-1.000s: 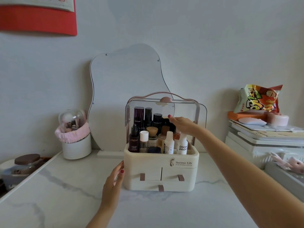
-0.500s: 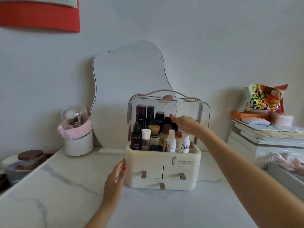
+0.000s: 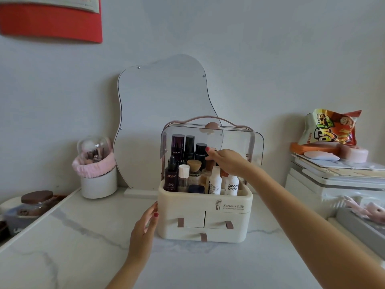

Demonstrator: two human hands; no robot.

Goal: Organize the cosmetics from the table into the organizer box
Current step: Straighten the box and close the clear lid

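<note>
With the organizer box [image 3: 205,217] mid-counter and packed w/ bottles [image 3: 200,172], we brace its side w/ the flat, open left hand [image 3: 145,226]; right hand [image 3: 226,161] reaches in among them, its grip unclear. Looks near done; next, shut the lid [image 3: 239,140].

Organizer box [image 3: 205,217]: centre of marble table [image 3: 62,247], clear lid [image 3: 239,140] raised, bottles upright inside.
Left hand [image 3: 145,228]: flat against box's 9 o'clock side.
Right hand [image 3: 227,159]: over bottles, fingers curled.
Mirror [image 3: 160,113]: 12 o'clock behind box.
</note>
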